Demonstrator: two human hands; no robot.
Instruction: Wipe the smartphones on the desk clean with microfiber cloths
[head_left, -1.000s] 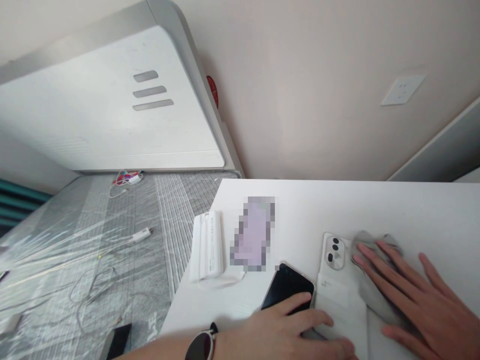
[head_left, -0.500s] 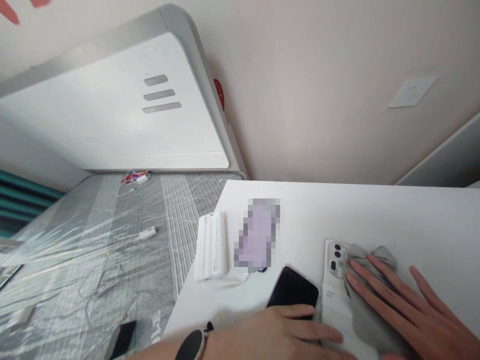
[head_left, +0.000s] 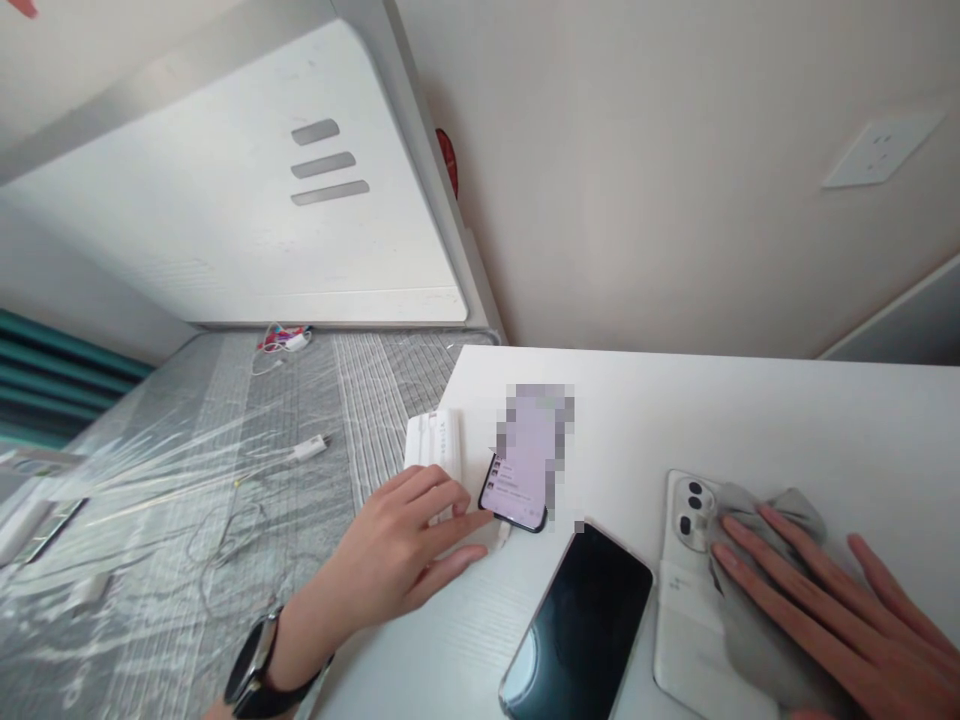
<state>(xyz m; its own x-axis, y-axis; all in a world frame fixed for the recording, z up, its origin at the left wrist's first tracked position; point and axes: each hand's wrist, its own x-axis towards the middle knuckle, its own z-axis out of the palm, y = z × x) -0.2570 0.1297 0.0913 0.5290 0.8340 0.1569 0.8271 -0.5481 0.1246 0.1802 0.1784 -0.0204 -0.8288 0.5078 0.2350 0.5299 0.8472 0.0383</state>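
Observation:
My right hand (head_left: 832, 610) lies flat with fingers spread on a grey cloth (head_left: 757, 630), pressing it on the back of a white phone (head_left: 682, 610) with several camera lenses. My left hand (head_left: 412, 545) hovers over the left part of the table, its index finger and thumb apart and the other fingers loosely curled. Its index fingertip is at the lower edge of a lit phone (head_left: 517, 490), whose screen is partly blurred out; whether they touch I cannot tell. Between my hands lies a phone with a dark screen (head_left: 589, 610).
A white power bank (head_left: 436, 440) sits at the left edge of the white table (head_left: 720, 410), partly behind my left hand. Left of the table, a plastic-covered bed (head_left: 367, 375) bears a white charger (head_left: 309, 448) and cables. A socket (head_left: 881, 150) is on the wall.
My left hand has left the dark-screened phone and moved left and up to the lit phone. My right hand stays on the cloth. The view has shifted slightly.

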